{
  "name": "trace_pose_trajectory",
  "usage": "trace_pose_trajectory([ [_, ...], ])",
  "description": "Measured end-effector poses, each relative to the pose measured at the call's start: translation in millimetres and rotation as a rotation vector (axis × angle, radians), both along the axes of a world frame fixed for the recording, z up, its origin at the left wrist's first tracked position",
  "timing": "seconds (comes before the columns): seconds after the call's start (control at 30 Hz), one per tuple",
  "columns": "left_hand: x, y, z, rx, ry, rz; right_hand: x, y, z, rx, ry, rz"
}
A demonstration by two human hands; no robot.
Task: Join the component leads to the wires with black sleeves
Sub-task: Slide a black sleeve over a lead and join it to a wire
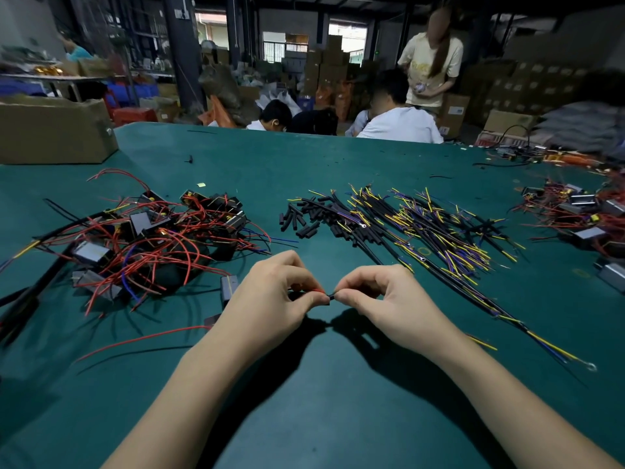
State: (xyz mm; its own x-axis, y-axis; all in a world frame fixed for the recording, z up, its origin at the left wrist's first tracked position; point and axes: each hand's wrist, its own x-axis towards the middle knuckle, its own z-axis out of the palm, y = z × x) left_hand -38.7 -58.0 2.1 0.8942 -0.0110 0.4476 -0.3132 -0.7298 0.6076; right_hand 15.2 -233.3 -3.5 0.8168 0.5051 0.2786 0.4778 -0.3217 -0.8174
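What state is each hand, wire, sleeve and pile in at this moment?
left hand: pinches the red lead.
right hand: pinches the black sleeve.
red lead: tip at the sleeve's mouth; whether it is inside cannot be told.
black sleeve: held level between both hands.
loose sleeves: scattered flat on the green mat.
yellow and purple wires: heaped, untouched.
red-leaded components: tangled pile, left side.
cardboard box: open, on the mat's far left.

No legible text, label, brand or number on any surface in view.
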Motion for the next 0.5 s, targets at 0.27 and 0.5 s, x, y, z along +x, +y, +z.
trace_pose_trajectory([
  [0.27,0,-3,4,-0.014,-0.105,0.008,3,2,1,0.092,-0.005,-0.019],
  [0.5,-1,5,10,-0.067,-0.098,0.081,2,0,3,-0.135,-0.322,-0.129],
])
